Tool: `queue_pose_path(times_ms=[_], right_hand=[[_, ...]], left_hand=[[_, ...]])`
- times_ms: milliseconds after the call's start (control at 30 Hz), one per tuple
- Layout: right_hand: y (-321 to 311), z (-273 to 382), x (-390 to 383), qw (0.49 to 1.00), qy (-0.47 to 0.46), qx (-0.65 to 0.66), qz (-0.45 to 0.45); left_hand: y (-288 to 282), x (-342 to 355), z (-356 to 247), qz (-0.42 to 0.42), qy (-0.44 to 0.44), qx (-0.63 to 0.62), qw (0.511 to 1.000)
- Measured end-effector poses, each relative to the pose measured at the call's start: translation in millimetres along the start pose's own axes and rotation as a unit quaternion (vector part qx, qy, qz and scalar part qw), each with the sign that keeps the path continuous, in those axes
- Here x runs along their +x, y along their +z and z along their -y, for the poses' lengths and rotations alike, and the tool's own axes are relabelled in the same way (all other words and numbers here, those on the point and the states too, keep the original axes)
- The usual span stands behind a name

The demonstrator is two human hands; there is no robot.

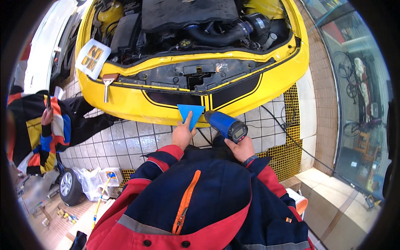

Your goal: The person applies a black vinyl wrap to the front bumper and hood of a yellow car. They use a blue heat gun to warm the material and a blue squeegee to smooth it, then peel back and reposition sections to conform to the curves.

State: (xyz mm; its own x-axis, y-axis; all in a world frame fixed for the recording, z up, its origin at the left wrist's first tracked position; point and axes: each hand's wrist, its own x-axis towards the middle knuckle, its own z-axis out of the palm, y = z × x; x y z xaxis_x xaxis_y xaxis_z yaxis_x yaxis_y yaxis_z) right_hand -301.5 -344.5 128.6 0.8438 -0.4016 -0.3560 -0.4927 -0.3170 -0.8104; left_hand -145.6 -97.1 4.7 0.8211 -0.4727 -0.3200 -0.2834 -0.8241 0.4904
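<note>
My left hand (pixel 181 136) grips a blue triangular squeegee (pixel 196 111), its index finger stretched along the face. The squeegee's wide edge lies against the front of a yellow car (pixel 137 109), at the lower border of a black stripe panel (pixel 170 98). My right hand (pixel 241 148) is wrapped round the handle of a blue heat gun (pixel 221 123) with a small display on its back. Its dark nozzle points at the yellow bumper just right of the squeegee, close to the surface. A second black panel (pixel 235 92) lies right of the yellow centre lines.
On the car's left front edge rest a brown-headed tool with a silver handle (pixel 106 89) and a white sheet (pixel 100 46). The engine bay (pixel 187 16) is uncovered. A co-worker (pixel 37 133) is at left, near a wheel (pixel 71 186). A black cable (pixel 300 148) crosses yellow floor grating (pixel 287 160).
</note>
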Motion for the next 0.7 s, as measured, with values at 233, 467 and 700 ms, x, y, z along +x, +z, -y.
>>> queue_pose_path(times_ms=[233, 467, 700], right_hand=[[2.3, 7.3, 12.2, 0.998, -0.026, -0.029, 0.041], [9.2, 26.9, 14.2, 0.999, -0.020, -0.021, 0.041], [30.5, 55.0, 27.9, 0.999, 0.005, 0.020, 0.044]], left_hand=[[9.7, -11.5, 9.1, 0.030, -0.028, -0.004, 0.999], [-25.5, -27.9, 24.5, -0.023, 0.006, -0.041, 0.999], [-68.4, 15.6, 46.0, -0.033, -0.018, -0.020, 0.999]])
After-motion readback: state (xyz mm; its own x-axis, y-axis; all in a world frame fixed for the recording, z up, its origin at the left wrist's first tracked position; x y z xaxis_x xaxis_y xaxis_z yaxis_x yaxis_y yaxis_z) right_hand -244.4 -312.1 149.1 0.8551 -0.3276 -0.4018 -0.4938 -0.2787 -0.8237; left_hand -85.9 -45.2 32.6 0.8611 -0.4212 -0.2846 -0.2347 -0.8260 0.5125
